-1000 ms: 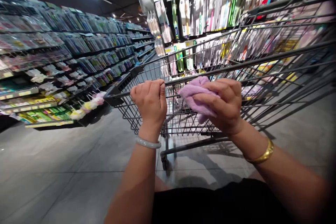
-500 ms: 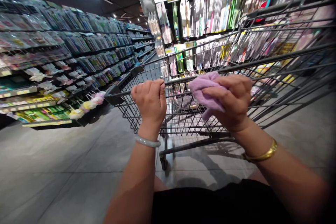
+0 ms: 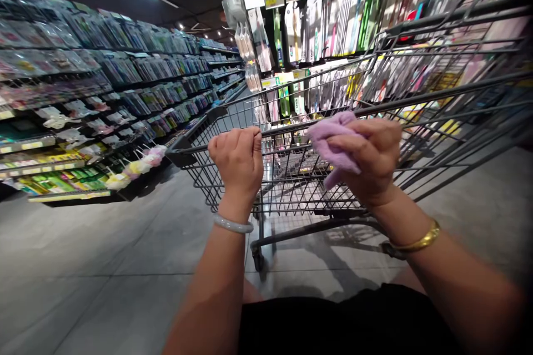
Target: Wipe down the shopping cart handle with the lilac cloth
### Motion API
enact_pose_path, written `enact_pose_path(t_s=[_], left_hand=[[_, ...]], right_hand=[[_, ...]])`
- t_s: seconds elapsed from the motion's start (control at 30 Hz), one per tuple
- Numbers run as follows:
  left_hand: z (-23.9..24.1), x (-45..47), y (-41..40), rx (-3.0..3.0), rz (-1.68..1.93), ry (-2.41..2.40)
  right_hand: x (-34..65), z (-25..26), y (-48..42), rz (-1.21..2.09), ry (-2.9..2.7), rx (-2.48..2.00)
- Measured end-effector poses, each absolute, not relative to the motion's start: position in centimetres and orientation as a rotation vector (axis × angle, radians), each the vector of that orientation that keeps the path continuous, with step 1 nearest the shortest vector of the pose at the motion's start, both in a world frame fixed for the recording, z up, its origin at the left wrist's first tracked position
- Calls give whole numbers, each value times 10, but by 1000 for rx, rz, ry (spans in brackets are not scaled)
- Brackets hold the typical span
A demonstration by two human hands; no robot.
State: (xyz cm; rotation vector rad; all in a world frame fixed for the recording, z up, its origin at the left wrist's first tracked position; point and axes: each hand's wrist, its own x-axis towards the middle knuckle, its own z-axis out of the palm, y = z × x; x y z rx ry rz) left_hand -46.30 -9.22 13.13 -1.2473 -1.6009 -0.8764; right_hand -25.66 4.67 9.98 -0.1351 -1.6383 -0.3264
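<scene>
Purple cloth (image 3: 333,138) bunched in right hand (image 3: 372,158), fingers clamped on it, against top rail (image 3: 287,130) of shopping cart (image 3: 306,230); cloth partly hidden by fingers. Left hand (image 3: 237,158) closed round rail, fingertips hidden. Cart's right end blurred, cut off. Compared with first frame, cloth, right hand farther right; left hand unmoved along rail.

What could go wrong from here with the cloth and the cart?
The lilac cloth is bunched in the right hand, with an end hanging loose that might snag on the wire cart. The cart stands on wheels, so rubbing could shift it, although the left hand grips its rim.
</scene>
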Motion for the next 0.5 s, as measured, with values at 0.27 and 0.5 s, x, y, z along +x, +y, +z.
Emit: enact_pose_path(t_s=[0.27, 0.5], left_hand=[[132, -465, -91, -1252, -897, -1632], [138, -457, -94, -1270, -1013, -1695]], right_hand=[[-257, 98, 43, -411, -1734, -46], [-251, 75, 42, -327, -1812, -116]])
